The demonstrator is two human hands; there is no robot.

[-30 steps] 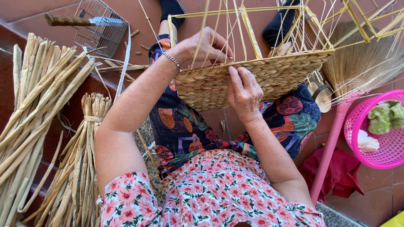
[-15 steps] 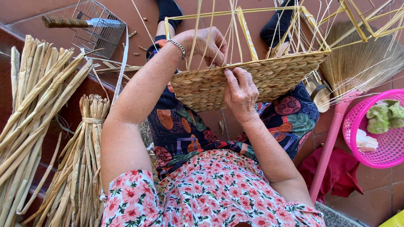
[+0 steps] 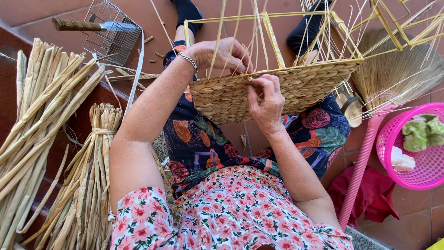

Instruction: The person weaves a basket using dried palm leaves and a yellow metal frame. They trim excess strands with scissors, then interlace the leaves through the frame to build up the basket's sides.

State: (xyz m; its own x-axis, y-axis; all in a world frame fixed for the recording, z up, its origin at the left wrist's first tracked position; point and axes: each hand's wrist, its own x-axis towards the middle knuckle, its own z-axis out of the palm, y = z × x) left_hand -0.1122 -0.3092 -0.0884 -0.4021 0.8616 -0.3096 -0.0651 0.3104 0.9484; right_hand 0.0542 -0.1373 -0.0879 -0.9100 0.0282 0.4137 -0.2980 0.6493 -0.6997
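Head view of a seated person weaving a half-finished straw basket (image 3: 277,92), which rests tilted on the lap above patterned trousers. The left hand (image 3: 219,55) curls over the basket's far rim, fingers closed around a few thin upright straw stakes (image 3: 259,37). The right hand (image 3: 266,99) sits on the near rim, fingertips pinched on the weaving strand at the top row. Loose reed bundles (image 3: 55,139) lie to the person's left on the floor; a wire basket (image 3: 111,30) with a wooden-handled knife (image 3: 76,24) stands beyond them. A broom (image 3: 393,78) with a pink handle and a pink plastic basket (image 3: 416,153) lie to the right.

Risk, as judged: the thin stakes may kink or snap if bent sharply under the left grip, and the top row may loosen if the right pinch slackens. The tilted basket could slide off the lap.
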